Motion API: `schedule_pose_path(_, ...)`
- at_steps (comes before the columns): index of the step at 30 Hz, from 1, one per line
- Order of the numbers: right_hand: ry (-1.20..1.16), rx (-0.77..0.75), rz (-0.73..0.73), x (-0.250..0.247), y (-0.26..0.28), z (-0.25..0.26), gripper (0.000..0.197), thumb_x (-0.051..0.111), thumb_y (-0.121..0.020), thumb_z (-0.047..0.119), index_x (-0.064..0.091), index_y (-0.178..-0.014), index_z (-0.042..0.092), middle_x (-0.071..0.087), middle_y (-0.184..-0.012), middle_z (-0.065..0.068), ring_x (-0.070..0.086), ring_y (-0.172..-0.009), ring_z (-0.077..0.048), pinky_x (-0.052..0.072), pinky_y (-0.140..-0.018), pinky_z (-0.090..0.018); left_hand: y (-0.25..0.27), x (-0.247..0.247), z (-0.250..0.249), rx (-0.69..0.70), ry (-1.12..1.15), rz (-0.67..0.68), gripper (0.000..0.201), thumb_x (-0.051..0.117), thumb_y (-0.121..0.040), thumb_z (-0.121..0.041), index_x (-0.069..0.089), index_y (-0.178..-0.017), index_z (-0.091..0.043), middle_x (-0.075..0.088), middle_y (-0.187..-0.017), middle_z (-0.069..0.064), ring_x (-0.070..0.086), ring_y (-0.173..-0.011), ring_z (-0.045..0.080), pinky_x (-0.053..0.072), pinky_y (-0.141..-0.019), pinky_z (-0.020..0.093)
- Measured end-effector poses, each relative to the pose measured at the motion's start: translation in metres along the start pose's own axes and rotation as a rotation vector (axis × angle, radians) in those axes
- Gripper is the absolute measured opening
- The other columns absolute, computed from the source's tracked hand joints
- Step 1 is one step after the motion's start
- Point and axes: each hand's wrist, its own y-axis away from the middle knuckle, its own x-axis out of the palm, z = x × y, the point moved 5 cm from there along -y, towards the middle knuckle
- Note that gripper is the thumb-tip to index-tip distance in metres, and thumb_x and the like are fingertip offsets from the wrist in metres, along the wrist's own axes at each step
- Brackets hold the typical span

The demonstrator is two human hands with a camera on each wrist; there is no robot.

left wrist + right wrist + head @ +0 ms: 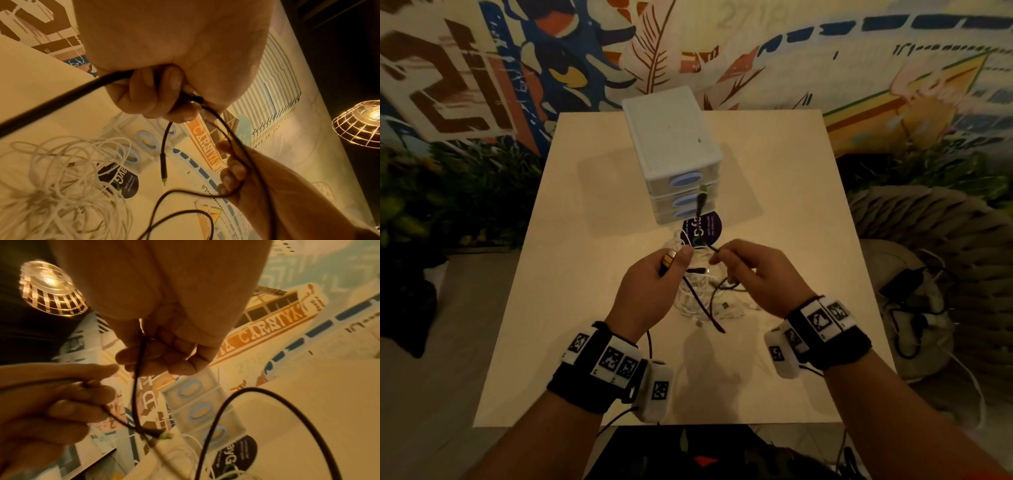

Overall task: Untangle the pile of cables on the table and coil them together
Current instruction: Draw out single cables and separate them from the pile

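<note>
Black cable is being drawn out of the white tangle at mid-frame on the surface. Left hand grips its plug end, right hand pinches a loop. Next, probably, pulling the trailing length free.

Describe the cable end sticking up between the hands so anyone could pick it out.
On the table, before the white drawer unit, two hands work above white cables. A black cable rises there, alone with a green-tipped plug.
</note>
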Motion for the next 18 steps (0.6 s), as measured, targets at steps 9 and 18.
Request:
schedule_pose_path(9,-0.034,-0.083,0.067,0.001,0.056,0.040,0.018,0.054,-0.104,0.030,0.072,-0.105,0.029,0.065,-0.076,0.024,0.065,-0.070,-0.005,0.051,-0.068,-0.023,0.019,-0.003,-0.053,0.177,0.198,0.079,0.036,0.058,-0.103,-0.034,0.052,-0.068,-0.032,0.046,-0.060,-0.013,0.046,-0.065,0.011,0.041,-0.073,0.038)
schedule_pose_path(18,0.153,-0.153,-0.225,-0.032,0.083,0.053,0.034,0.057,-0.095,0.054,0.069,-0.121,0.034,0.065,-0.100,0.023,0.060,-0.097,-0.002,0.050,-0.085,-0.030,0.052,-0.008,-0.085,0.247,0.041,0.155,0.059,0.048,-0.091,-0.068,0.054,-0.081,-0.010,0.052,-0.068,0.012,0.054,-0.071,0.031,0.048,-0.077,0.059)
